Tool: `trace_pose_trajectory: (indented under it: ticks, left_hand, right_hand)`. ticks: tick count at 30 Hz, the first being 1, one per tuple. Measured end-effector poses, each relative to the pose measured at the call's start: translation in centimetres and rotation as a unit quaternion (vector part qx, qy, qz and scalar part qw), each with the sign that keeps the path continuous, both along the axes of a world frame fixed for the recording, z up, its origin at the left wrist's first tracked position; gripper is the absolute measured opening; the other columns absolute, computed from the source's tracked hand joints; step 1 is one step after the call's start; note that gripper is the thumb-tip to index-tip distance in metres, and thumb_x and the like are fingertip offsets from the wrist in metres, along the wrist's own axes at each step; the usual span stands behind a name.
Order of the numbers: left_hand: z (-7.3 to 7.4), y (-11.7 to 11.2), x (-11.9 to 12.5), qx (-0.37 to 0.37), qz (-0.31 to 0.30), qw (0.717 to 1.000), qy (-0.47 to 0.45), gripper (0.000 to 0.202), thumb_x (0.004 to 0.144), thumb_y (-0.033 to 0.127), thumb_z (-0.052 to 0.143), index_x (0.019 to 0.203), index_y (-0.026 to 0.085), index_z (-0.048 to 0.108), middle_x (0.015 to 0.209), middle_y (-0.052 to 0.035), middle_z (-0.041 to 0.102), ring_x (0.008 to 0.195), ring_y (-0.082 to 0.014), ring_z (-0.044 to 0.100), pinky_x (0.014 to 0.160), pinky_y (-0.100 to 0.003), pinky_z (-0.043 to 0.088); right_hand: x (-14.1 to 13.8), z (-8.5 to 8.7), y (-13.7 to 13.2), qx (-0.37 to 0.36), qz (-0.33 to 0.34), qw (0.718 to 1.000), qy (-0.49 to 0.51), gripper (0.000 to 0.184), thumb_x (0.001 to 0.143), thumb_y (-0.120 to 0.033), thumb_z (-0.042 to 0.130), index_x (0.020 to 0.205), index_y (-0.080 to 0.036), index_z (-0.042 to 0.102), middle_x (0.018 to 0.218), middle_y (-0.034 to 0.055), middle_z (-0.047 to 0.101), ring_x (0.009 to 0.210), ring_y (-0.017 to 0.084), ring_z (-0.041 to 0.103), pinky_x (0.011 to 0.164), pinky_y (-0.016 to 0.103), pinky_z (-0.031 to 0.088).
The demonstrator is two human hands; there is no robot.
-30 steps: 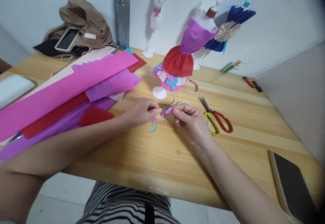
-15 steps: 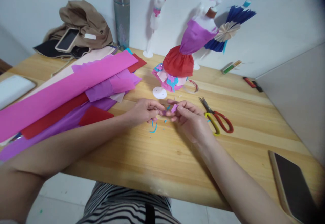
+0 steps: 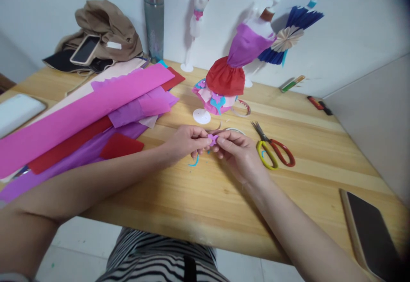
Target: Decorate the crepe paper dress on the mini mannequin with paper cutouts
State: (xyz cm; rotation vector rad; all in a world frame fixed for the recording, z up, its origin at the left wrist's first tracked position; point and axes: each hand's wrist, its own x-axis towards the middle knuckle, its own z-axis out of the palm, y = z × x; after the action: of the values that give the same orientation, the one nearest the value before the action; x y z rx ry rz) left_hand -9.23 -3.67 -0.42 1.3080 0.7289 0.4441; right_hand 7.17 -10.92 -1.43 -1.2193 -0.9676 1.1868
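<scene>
My left hand [image 3: 185, 142] and my right hand [image 3: 238, 152] meet over the middle of the wooden table [image 3: 198, 196], fingertips pinched together on a small purple paper piece [image 3: 212, 139]. A thin blue paper scrap [image 3: 194, 161] lies on the wood just under my left hand. Behind my hands stands a white mannequin with a purple, red and pink paper dress [image 3: 229, 71]. Scissors with a yellow and a red handle [image 3: 272, 150] lie just right of my right hand.
Long sheets of pink, purple and red paper [image 3: 77, 120] cover the left of the table. A steel flask [image 3: 153, 15], a bare mannequin [image 3: 197, 21], a blue-skirted mannequin [image 3: 288, 34] and a brown bag with a phone [image 3: 102, 30] stand at the back. A dark tablet [image 3: 368, 235] lies front right.
My hands have come together: the right hand brought the purple piece left and down until both hands pinch it. The rest of the table is unchanged.
</scene>
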Motion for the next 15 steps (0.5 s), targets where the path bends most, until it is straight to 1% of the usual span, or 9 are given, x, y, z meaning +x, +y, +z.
trace_pose_trajectory:
  ticks: [3, 5, 6, 7, 8, 10, 11, 13, 15]
  left_hand:
    - [0.1, 0.3, -0.2, -0.015, 0.014, 1.0, 0.008, 0.019, 0.089, 0.02, 0.07, 0.072, 0.015, 0.065, 0.059, 0.003, 0.061, 0.051, -0.006, 0.053, 0.048, -0.016, 0.042]
    - [0.2, 0.4, -0.3, -0.021, 0.021, 0.999, 0.015, 0.021, 0.091, 0.019, 0.068, 0.071, 0.015, 0.064, 0.059, 0.0026, 0.061, 0.051, -0.006, 0.053, 0.049, -0.016, 0.043]
    - [0.3, 0.4, -0.4, -0.024, 0.023, 0.999, 0.018, 0.022, 0.092, 0.018, 0.067, 0.07, 0.014, 0.064, 0.059, 0.0023, 0.061, 0.05, -0.0059, 0.053, 0.049, -0.016, 0.043]
    - [0.4, 0.4, -0.4, -0.025, 0.024, 0.999, 0.021, 0.023, 0.092, 0.016, 0.065, 0.069, 0.014, 0.063, 0.059, 0.0021, 0.061, 0.05, -0.0059, 0.052, 0.049, -0.017, 0.043]
    - [0.5, 0.4, -0.4, -0.027, 0.025, 0.999, 0.023, 0.024, 0.092, 0.015, 0.065, 0.068, 0.014, 0.063, 0.059, 0.0018, 0.061, 0.05, -0.0059, 0.052, 0.05, -0.017, 0.043]
    - [0.6, 0.2, -0.4, -0.03, 0.031, 0.999, 0.023, 0.023, 0.091, 0.014, 0.065, 0.069, 0.014, 0.063, 0.059, 0.0016, 0.061, 0.052, -0.0067, 0.053, 0.05, -0.018, 0.043]
    - [0.7, 0.2, -0.4, -0.032, 0.033, 0.999, 0.02, 0.021, 0.091, 0.014, 0.066, 0.07, 0.014, 0.063, 0.06, 0.0016, 0.061, 0.053, -0.0072, 0.054, 0.05, -0.018, 0.043]
    - [0.7, 0.1, -0.3, -0.038, 0.039, 0.998, 0.015, 0.019, 0.09, 0.015, 0.067, 0.071, 0.014, 0.064, 0.06, 0.0019, 0.061, 0.054, -0.0076, 0.055, 0.05, -0.018, 0.043]
    - [0.8, 0.1, -0.2, -0.044, 0.051, 0.998, 0.013, 0.02, 0.091, 0.014, 0.066, 0.071, 0.014, 0.063, 0.059, 0.0021, 0.061, 0.053, -0.0072, 0.054, 0.05, -0.017, 0.042]
  right_hand:
    - [1.6, 0.3, 0.3, 0.003, 0.008, 0.999, -0.046, 0.029, 0.079, -0.05, 0.086, 0.082, -0.023, 0.076, 0.068, 0.0032, 0.071, 0.056, 0.016, 0.059, 0.049, 0.029, 0.043]
    - [4.1, 0.9, 0.5, 0.01, -0.01, 0.988, -0.155, 0.029, 0.082, -0.052, 0.083, 0.086, -0.024, 0.076, 0.068, 0.0026, 0.07, 0.056, 0.017, 0.058, 0.052, 0.031, 0.044]
    - [5.6, 1.4, 0.5, 0.02, -0.032, 0.972, -0.23, 0.027, 0.081, -0.049, 0.085, 0.088, -0.025, 0.076, 0.071, 0.003, 0.071, 0.057, 0.017, 0.059, 0.054, 0.032, 0.045]
    - [7.3, 1.8, 0.4, 0.025, -0.059, 0.946, -0.318, 0.025, 0.079, -0.045, 0.086, 0.092, -0.025, 0.077, 0.074, 0.0039, 0.072, 0.058, 0.018, 0.06, 0.055, 0.033, 0.044]
    - [8.9, 2.1, 0.1, 0.007, -0.085, 0.908, -0.411, 0.025, 0.078, -0.04, 0.087, 0.097, -0.026, 0.078, 0.076, 0.0048, 0.074, 0.06, 0.02, 0.062, 0.056, 0.034, 0.043]
    - [12.0, 2.4, -0.7, -0.068, -0.112, 0.817, -0.562, 0.023, 0.079, -0.03, 0.084, 0.101, -0.026, 0.078, 0.068, 0.006, 0.072, 0.054, 0.021, 0.058, 0.052, 0.034, 0.035]
    - [13.2, 2.3, -1.3, -0.099, -0.113, 0.779, -0.609, 0.02, 0.081, -0.027, 0.081, 0.1, -0.026, 0.077, 0.067, 0.0074, 0.071, 0.051, 0.02, 0.055, 0.052, 0.035, 0.032]
    - [14.7, 1.4, -2.5, -0.141, -0.064, 0.737, -0.657, 0.01, 0.083, -0.024, 0.077, 0.092, -0.027, 0.076, 0.068, 0.01, 0.071, 0.051, 0.02, 0.056, 0.053, 0.037, 0.034]
    - [15.4, 0.1, -3.5, -0.168, -0.035, 0.716, -0.676, 0.012, 0.081, -0.023, 0.074, 0.093, -0.026, 0.075, 0.07, 0.007, 0.07, 0.057, 0.023, 0.063, 0.057, 0.036, 0.042]
